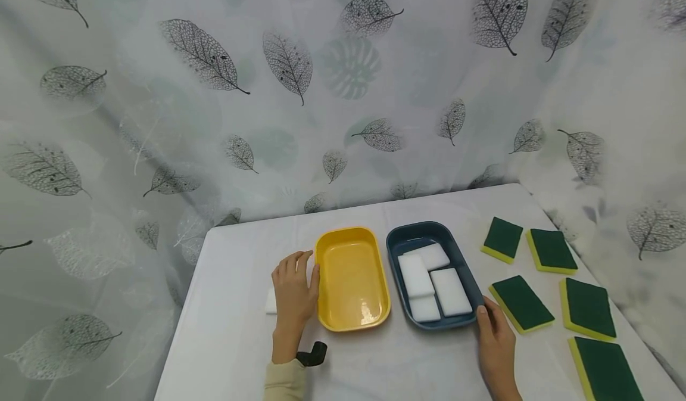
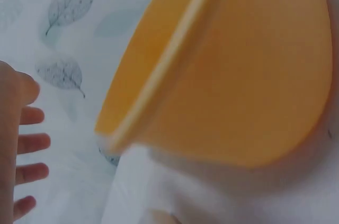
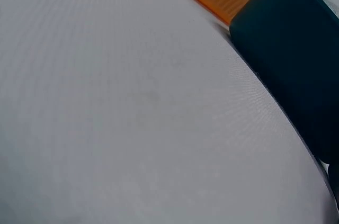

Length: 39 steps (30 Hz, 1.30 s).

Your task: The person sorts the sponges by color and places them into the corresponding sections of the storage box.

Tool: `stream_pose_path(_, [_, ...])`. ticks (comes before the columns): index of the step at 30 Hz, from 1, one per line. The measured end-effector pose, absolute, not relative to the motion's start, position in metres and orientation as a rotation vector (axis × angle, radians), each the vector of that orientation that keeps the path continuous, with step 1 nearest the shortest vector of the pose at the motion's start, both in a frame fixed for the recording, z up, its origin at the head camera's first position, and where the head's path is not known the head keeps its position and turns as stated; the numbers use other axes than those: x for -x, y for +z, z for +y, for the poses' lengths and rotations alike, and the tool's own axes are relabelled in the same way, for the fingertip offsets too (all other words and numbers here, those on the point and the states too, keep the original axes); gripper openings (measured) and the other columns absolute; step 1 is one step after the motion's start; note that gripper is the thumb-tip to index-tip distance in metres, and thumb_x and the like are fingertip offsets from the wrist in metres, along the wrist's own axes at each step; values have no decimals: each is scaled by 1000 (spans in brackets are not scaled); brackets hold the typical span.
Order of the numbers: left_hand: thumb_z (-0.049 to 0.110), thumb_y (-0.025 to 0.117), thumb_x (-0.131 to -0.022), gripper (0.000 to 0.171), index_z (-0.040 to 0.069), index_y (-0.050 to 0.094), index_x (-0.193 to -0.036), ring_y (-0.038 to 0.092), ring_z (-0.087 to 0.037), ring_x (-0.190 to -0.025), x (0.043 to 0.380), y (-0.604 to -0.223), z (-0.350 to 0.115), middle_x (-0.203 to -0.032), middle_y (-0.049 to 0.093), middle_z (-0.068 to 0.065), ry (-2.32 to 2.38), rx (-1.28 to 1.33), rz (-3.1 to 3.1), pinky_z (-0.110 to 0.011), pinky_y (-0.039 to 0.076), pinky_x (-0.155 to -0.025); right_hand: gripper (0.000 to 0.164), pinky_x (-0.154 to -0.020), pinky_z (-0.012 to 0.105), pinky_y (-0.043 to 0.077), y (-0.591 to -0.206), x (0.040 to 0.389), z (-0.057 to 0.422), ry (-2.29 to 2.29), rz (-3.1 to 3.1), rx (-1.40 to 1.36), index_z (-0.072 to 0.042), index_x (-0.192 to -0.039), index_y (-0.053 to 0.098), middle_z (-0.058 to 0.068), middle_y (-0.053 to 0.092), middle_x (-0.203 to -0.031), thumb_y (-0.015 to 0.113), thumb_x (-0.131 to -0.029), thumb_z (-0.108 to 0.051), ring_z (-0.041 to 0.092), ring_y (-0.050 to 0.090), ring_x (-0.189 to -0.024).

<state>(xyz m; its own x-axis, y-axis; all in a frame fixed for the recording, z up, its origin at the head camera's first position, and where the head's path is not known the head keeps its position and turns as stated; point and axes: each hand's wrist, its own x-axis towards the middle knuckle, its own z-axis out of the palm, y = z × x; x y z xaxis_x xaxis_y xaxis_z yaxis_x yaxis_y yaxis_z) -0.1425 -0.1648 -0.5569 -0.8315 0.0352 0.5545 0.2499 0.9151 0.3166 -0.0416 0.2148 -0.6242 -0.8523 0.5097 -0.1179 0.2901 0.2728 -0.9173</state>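
Observation:
My left hand (image 1: 296, 291) is beside the left rim of a yellow tray (image 1: 320, 305), its fingers loosely extended and the thumb near the rim. In the left wrist view the fingers (image 2: 33, 143) stand apart from the tray's side. A white sponge (image 1: 271, 301) lies partly hidden behind this hand. To the right, a dark blue tray (image 1: 395, 264) holds several white sponges (image 1: 451, 292). My right hand (image 1: 495, 344) grips its near right corner, thumb at the rim, other fingers partly hidden. The right wrist view shows the blue tray's outer wall (image 3: 291, 60), with the hand barely visible.
Several green and yellow scouring sponges (image 1: 522, 303) lie spread along the right side of the white-covered table (image 1: 225, 335). A dark wrist-worn piece (image 1: 312, 354) juts out by the left cuff. Leaf-printed curtains (image 1: 300, 151) hang behind and beside the table.

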Motion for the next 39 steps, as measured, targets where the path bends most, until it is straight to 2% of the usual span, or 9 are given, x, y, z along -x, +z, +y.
stream_pose_path(9, [37,68,-99,55,5,57,-142,42,-49,-137,124,-568,-196,-145,49,-28,-560,-163,-2821,-69,39,-105,56,-88,-10,30,-625,42,215,1635,-2341,751,-12,-154,48,16,52,-156,42,-111,-47,21,49,-134])
stream_pose_path(12, [39,66,-100,59,4,54,-145,38,-51,-140,119,-571,-205,-148,44,-31,-562,-237,-2881,-71,39,-104,56,-88,-10,30,-625,41,216,1649,-2334,761,-12,-155,47,15,52,-156,42,-111,-46,18,49,-133])
stream_pose_path(15, [39,65,-101,59,4,52,-147,37,-53,-141,115,-574,-211,-151,41,-33,-569,-268,-2919,-72,40,-103,57,-87,-10,30,-624,41,216,1662,-2336,769,-11,-156,46,16,51,-157,41,-111,-47,22,48,-135])
stream_pose_path(20, [37,65,-102,55,8,55,-148,39,-56,-139,111,-576,-218,-154,37,-35,-612,-287,-2963,-74,43,-100,58,-88,-10,30,-623,41,217,1668,-2342,767,-11,-157,44,17,49,-158,40,-112,-47,29,48,-138])
stream_pose_path(30, [38,68,-99,51,11,62,-142,41,-55,-138,107,-580,-222,-155,40,-33,-618,-296,-3033,-73,45,-99,57,-88,-10,31,-622,41,216,1658,-2331,757,-10,-156,45,17,50,-157,41,-112,-46,26,48,-136])
stream_pose_path(37, [36,72,-97,48,9,64,-136,45,-53,-134,105,-580,-223,-150,43,-33,-635,-310,-3008,-71,47,-96,55,-89,-9,32,-624,41,215,1665,-2321,748,-11,-155,46,15,51,-156,41,-112,-45,12,49,-132])
stream_pose_path(39, [34,74,-96,47,8,64,-133,47,-52,-132,105,-580,-223,-148,46,-32,-657,-315,-2991,-68,49,-95,55,-90,-9,32,-625,42,215,1661,-2319,745,-11,-155,47,15,52,-156,42,-112,-45,12,49,-132])
